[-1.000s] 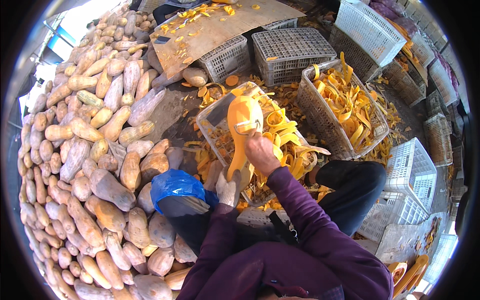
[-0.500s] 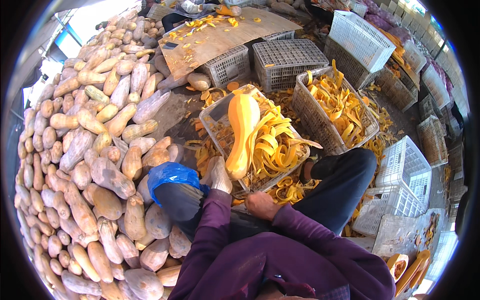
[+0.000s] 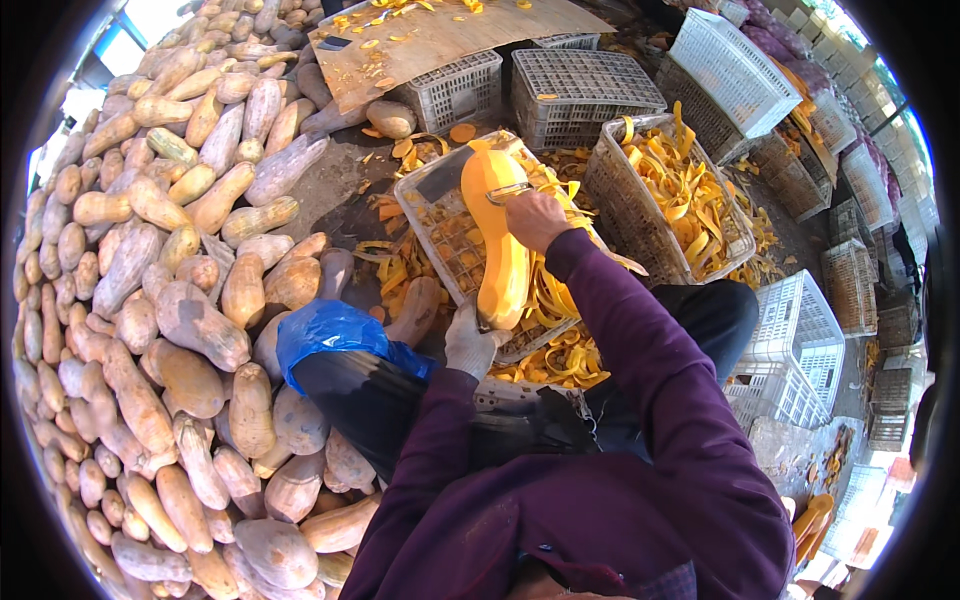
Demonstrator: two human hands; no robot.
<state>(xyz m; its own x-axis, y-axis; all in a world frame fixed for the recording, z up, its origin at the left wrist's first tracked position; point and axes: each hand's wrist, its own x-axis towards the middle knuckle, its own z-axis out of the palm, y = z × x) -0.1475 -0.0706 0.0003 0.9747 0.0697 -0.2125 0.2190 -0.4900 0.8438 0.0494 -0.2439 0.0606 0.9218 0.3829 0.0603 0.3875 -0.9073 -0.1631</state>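
A long butternut squash [image 3: 497, 262], its skin stripped to bright orange, leans lengthwise over a crate [image 3: 424, 237] heaped with yellow peel strips [image 3: 560, 300]. At its near end my left hand [image 3: 470, 342], in a pale glove, is closed around the squash; some of its fingers are hidden. My bare right hand [image 3: 538, 219] grips a peeler [image 3: 508, 190], whose metal blade lies across the squash's wider far part. Only the front of the peeler shows, as my fingers cover its handle.
Unpeeled squashes [image 3: 205, 325] are piled all along my left. A blue plastic bag [image 3: 335, 338] covers my left knee. Another crate [image 3: 610, 220] full of peelings stands ahead right, with white crates [image 3: 800, 345] beyond my right knee. A board [image 3: 450, 45] lies across crates ahead.
My right hand has gone forward from near my lap to the squash's far part, bringing the peeler onto it. My left hand stays at the near end, and the view has shifted slightly.
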